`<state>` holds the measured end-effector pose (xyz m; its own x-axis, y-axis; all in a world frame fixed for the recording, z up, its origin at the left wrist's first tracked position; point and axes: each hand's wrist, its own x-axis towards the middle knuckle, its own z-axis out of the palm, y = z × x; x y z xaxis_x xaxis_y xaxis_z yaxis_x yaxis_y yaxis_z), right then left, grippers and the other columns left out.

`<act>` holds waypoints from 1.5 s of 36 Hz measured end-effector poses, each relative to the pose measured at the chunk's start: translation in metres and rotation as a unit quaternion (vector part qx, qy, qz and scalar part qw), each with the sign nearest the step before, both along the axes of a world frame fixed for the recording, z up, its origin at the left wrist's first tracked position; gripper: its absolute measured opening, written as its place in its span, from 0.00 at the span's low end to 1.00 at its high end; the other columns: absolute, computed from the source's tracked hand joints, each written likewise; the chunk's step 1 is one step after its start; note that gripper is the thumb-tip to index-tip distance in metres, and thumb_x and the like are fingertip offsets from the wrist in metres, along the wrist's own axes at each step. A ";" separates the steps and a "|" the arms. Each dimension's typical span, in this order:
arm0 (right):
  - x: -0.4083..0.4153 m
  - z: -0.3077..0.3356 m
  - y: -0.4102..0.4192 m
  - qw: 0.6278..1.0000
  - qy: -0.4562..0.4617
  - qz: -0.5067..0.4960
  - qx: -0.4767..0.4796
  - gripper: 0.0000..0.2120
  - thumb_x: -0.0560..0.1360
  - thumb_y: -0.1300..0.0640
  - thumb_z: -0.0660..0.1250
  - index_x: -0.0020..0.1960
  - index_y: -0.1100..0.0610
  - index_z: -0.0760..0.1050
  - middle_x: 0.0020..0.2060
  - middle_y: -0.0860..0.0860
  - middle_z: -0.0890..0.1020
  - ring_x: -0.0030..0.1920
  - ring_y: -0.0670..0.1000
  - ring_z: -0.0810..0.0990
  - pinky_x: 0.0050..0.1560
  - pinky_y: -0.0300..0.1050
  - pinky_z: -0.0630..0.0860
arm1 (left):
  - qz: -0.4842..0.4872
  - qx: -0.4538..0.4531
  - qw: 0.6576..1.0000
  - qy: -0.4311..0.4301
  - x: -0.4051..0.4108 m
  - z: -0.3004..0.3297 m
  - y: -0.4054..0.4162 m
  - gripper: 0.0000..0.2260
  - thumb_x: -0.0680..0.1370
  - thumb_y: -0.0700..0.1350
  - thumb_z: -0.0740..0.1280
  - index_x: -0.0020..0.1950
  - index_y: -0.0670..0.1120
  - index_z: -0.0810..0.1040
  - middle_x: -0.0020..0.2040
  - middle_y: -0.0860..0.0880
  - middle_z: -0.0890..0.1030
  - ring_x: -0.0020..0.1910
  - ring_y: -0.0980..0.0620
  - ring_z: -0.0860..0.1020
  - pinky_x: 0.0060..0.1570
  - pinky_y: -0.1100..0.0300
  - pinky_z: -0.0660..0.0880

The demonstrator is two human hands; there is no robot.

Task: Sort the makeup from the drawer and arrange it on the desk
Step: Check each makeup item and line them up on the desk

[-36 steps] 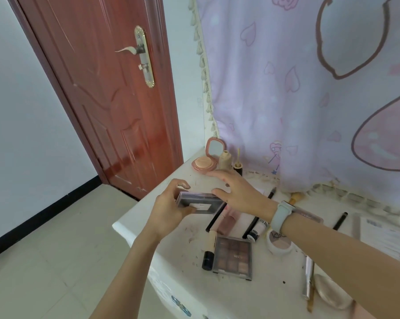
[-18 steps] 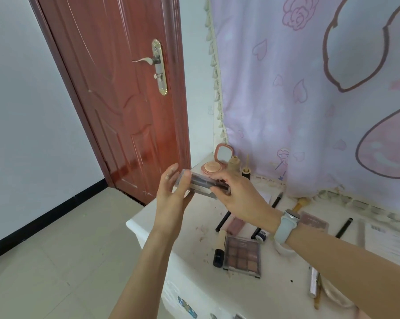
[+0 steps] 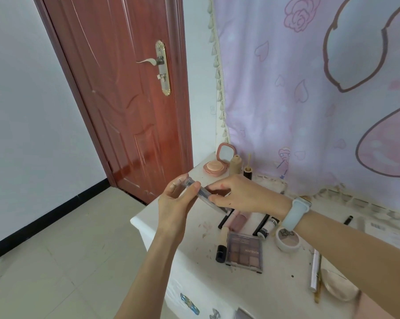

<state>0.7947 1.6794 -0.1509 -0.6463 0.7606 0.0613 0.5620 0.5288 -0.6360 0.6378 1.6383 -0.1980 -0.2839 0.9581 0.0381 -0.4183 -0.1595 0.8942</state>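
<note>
Fingers [image 3: 195, 187] of both hands pinch palette [image 3: 202, 194].

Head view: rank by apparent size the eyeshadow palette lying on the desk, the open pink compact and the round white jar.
1. eyeshadow palette
2. open pink compact, though it sits farther from the camera
3. round white jar

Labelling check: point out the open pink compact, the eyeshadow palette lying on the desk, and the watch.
open pink compact [image 3: 215, 167], head view, on the puff in its base.
eyeshadow palette [image 3: 244, 251], head view, centre of the clear lid.
watch [image 3: 296, 213], head view, on the pale blue band.
</note>
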 end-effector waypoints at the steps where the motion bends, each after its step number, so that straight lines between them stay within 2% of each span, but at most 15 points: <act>1: -0.001 0.002 0.000 1.000 -0.005 0.014 -0.008 0.11 0.77 0.55 0.62 0.48 0.61 0.79 0.37 0.55 0.81 0.36 0.48 0.75 0.42 0.44 0.71 | -0.002 0.000 1.000 0.005 -0.001 0.000 0.000 0.19 0.69 0.39 0.73 0.58 0.39 0.76 0.51 0.42 0.80 0.48 0.48 0.80 0.57 0.53 0.77; 4: -0.002 0.007 0.002 0.999 -0.003 0.029 -0.028 0.11 0.76 0.59 0.61 0.39 0.65 0.75 0.30 0.57 0.71 0.31 0.45 0.67 0.32 0.41 0.68 | -0.002 -0.005 1.000 0.019 -0.002 0.001 0.003 0.18 0.69 0.40 0.73 0.58 0.40 0.77 0.51 0.42 0.80 0.47 0.49 0.81 0.56 0.53 0.77; 8: -0.008 0.005 0.005 0.999 -0.015 0.031 0.002 0.16 0.74 0.62 0.61 0.29 0.56 0.64 0.23 0.46 0.63 0.25 0.45 0.59 0.29 0.35 0.58 | -0.003 -0.023 0.999 0.024 -0.003 0.002 0.007 0.17 0.69 0.40 0.73 0.57 0.40 0.78 0.52 0.40 0.81 0.48 0.47 0.81 0.57 0.50 0.76; 18: -0.013 -0.002 0.010 1.000 -0.002 0.013 0.026 0.20 0.74 0.63 0.61 0.27 0.53 0.58 0.22 0.45 0.59 0.25 0.45 0.57 0.33 0.42 0.57 | 0.013 -0.050 0.997 0.049 -0.004 0.001 0.015 0.13 0.70 0.41 0.73 0.53 0.43 0.81 0.57 0.42 0.80 0.55 0.43 0.80 0.57 0.50 0.77; 21: -0.013 -0.002 0.010 1.000 0.010 -0.001 0.028 0.20 0.74 0.62 0.60 0.26 0.51 0.59 0.21 0.45 0.61 0.26 0.45 0.58 0.34 0.43 0.58 | -0.023 -0.044 0.998 0.030 -0.008 -0.002 0.016 0.11 0.72 0.42 0.71 0.54 0.42 0.81 0.49 0.44 0.83 0.49 0.47 0.82 0.51 0.56 0.79; 24: -0.012 -0.001 0.011 0.998 0.033 -0.029 0.039 0.20 0.74 0.61 0.60 0.25 0.49 0.62 0.21 0.45 0.63 0.26 0.46 0.60 0.33 0.44 0.59 | -0.071 -0.042 0.997 -0.001 -0.010 -0.006 0.017 0.14 0.73 0.45 0.70 0.56 0.41 0.80 0.48 0.46 0.84 0.49 0.48 0.81 0.54 0.55 0.78; 31: -0.013 -0.005 0.013 0.998 -0.012 -0.060 0.016 0.17 0.75 0.60 0.60 0.29 0.50 0.64 0.22 0.45 0.66 0.22 0.44 0.61 0.31 0.42 0.60 | -0.088 -0.064 0.993 -0.032 -0.010 -0.013 0.024 0.15 0.77 0.46 0.65 0.60 0.40 0.77 0.54 0.42 0.80 0.51 0.46 0.80 0.58 0.49 0.76; 36: -0.019 -0.010 0.018 0.993 -0.019 -0.118 0.008 0.13 0.72 0.60 0.61 0.31 0.56 0.64 0.23 0.46 0.65 0.26 0.46 0.63 0.32 0.44 0.60 | -0.071 -0.112 0.990 -0.046 -0.011 -0.021 0.033 0.18 0.79 0.51 0.62 0.59 0.38 0.76 0.50 0.43 0.82 0.48 0.46 0.82 0.51 0.50 0.79; 38: -0.019 -0.012 0.021 0.988 0.002 -0.153 -0.016 0.08 0.73 0.58 0.62 0.39 0.62 0.73 0.27 0.51 0.72 0.29 0.48 0.68 0.35 0.44 0.65 | -0.061 -0.150 0.984 -0.072 -0.013 -0.023 0.038 0.20 0.79 0.53 0.61 0.62 0.40 0.74 0.55 0.41 0.81 0.54 0.43 0.80 0.54 0.49 0.77; 40: -0.019 -0.016 0.026 0.983 0.027 -0.173 -0.045 0.14 0.73 0.59 0.63 0.51 0.70 0.74 0.34 0.60 0.78 0.33 0.52 0.74 0.39 0.46 0.73 | -0.059 -0.187 0.977 -0.079 -0.016 -0.025 0.043 0.21 0.79 0.53 0.60 0.66 0.40 0.71 0.61 0.39 0.77 0.60 0.40 0.75 0.60 0.45 0.72; 43: -0.020 -0.024 0.032 0.977 0.044 -0.199 -0.070 0.15 0.73 0.61 0.63 0.52 0.74 0.73 0.37 0.64 0.79 0.39 0.59 0.79 0.38 0.46 0.74 | -0.038 -0.217 0.973 -0.074 -0.022 -0.027 0.052 0.19 0.81 0.50 0.58 0.64 0.37 0.71 0.58 0.40 0.77 0.58 0.41 0.76 0.58 0.44 0.73; 45: -0.020 -0.030 0.038 0.967 0.057 -0.229 -0.094 0.12 0.74 0.62 0.62 0.38 0.70 0.73 0.30 0.57 0.73 0.33 0.53 0.74 0.33 0.42 0.70 | -0.035 -0.229 0.972 -0.047 -0.024 -0.026 0.056 0.15 0.82 0.49 0.57 0.58 0.38 0.75 0.48 0.43 0.78 0.48 0.44 0.78 0.44 0.49 0.78; 47: -0.020 -0.036 0.045 0.954 0.082 -0.253 -0.141 0.12 0.75 0.62 0.61 0.33 0.62 0.69 0.26 0.52 0.71 0.29 0.49 0.74 0.31 0.39 0.76 | -0.042 -0.242 0.969 0.018 -0.027 -0.028 0.058 0.10 0.81 0.46 0.59 0.51 0.41 0.76 0.44 0.44 0.79 0.41 0.46 0.78 0.36 0.54 0.77; 50: -0.022 -0.043 0.052 0.931 0.129 -0.280 -0.195 0.07 0.75 0.64 0.61 0.39 0.61 0.70 0.31 0.55 0.74 0.33 0.52 0.80 0.38 0.48 0.82 | -0.041 -0.233 0.957 0.166 -0.032 -0.038 0.061 0.07 0.78 0.43 0.62 0.44 0.43 0.77 0.43 0.45 0.78 0.42 0.48 0.76 0.45 0.57 0.76; 54: -0.029 -0.051 0.058 0.914 0.157 -0.323 -0.187 0.07 0.74 0.64 0.62 0.37 0.60 0.67 0.33 0.57 0.69 0.38 0.59 0.75 0.52 0.66 0.75 | -0.017 -0.182 0.908 0.377 -0.038 -0.051 0.062 0.20 0.77 0.48 0.65 0.68 0.44 0.71 0.63 0.49 0.75 0.59 0.51 0.74 0.63 0.58 0.68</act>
<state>0.7659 1.7369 -0.2022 -0.0493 0.9830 -0.1771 0.4393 -0.1379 -0.8877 0.6003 1.7005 -0.2486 -0.2787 0.9538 -0.1122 0.3351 0.2061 0.9194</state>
